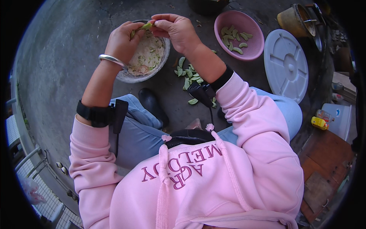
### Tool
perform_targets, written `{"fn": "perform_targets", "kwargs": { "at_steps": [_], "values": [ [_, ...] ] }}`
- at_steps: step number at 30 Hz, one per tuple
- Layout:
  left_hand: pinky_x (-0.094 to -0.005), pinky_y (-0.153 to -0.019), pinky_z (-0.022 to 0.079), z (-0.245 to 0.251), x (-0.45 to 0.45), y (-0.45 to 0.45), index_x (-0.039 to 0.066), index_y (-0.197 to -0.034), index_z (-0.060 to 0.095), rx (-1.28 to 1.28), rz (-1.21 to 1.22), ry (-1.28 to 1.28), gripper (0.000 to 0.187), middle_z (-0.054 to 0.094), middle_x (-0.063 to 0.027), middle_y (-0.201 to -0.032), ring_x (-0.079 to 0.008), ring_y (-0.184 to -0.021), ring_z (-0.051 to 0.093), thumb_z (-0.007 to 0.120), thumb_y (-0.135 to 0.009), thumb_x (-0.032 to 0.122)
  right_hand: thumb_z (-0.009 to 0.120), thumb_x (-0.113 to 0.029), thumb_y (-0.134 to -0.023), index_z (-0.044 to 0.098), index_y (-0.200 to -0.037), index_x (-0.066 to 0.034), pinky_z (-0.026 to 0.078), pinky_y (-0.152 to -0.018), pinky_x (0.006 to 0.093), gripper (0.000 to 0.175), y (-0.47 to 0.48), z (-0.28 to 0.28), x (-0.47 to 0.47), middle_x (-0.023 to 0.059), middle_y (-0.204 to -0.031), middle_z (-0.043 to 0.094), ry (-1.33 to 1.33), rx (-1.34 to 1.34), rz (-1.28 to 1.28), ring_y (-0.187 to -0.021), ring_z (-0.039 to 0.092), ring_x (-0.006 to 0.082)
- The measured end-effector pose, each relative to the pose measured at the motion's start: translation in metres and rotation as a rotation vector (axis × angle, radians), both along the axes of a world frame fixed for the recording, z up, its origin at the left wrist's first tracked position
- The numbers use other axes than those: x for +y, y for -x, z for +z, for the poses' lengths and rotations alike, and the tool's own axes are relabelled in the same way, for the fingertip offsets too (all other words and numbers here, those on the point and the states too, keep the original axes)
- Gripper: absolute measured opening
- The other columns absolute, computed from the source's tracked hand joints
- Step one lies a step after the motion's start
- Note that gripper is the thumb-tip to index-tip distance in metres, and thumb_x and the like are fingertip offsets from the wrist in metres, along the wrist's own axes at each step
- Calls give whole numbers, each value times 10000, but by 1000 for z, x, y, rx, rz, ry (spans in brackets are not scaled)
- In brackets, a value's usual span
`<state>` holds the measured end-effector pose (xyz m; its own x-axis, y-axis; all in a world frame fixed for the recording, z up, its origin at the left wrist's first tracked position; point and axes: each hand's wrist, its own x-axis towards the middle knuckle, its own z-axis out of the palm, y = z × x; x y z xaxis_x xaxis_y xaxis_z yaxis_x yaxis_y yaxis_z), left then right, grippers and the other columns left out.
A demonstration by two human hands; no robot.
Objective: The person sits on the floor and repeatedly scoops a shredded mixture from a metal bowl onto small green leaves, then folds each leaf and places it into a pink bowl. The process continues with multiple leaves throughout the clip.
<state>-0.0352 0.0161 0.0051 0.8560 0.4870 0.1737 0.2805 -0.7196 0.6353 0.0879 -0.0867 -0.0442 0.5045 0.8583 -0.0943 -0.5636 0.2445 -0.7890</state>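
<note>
Above a round bucket (167, 53) my left hand (121, 38) grips green bean trimmings, with a bit sticking out below the fingers. A green piece of bean pod (147, 26) spans the gap between both hands. My right hand (177, 30) pinches its other end between thumb and fingertips. Pale matter with green scraps (150, 55) lies inside the bucket. On the floor below my right forearm is a loose heap of flat green bean pods (188, 73). Several more pods (228, 38) lie in a pink plastic basket (256, 48) to the right.
A grey round lid (286, 65) leans beside the basket. Beyond it lies a yellowish bucket (291, 21), tipped over. My black boot (153, 104) is close below the scrap bucket. At the right are a yellow bottle (319, 123), a clear plastic bin (340, 117) and a brown board (326, 157).
</note>
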Motion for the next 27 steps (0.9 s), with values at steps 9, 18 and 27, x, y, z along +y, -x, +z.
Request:
{"fn": "perform_targets", "kwargs": {
  "at_steps": [9,18,27],
  "values": [
    [-201,-479,398,16,14,7,40,-1050,554,-366,254,938,238,597,-68,-891,-115,-731,541,518,-869,190,557,-7,-776,552,-949,55,524,-679,266,184,21,-79,9,132,-860,620,223,-27,181,-731,621,166],
    [-183,-378,310,26,16,9,113,-1025,462,-397,330,1390,226,403,-11,-630,-98,-530,407,499,-877,280,649,-239,-716,566,-1025,-21,466,-764,313,387,33,-155,6,125,-944,623,342,-1053,292,-897,596,244],
    [-189,-328,260,36,10,2,122,-885,445,-452,509,1291,157,377,2,-587,-84,-435,357,541,-851,242,616,-300,-681,627,-747,-107,479,-626,388,204,-16,-172,-50,87,-711,625,921,-1216,381,-701,606,270]
  ]
}}
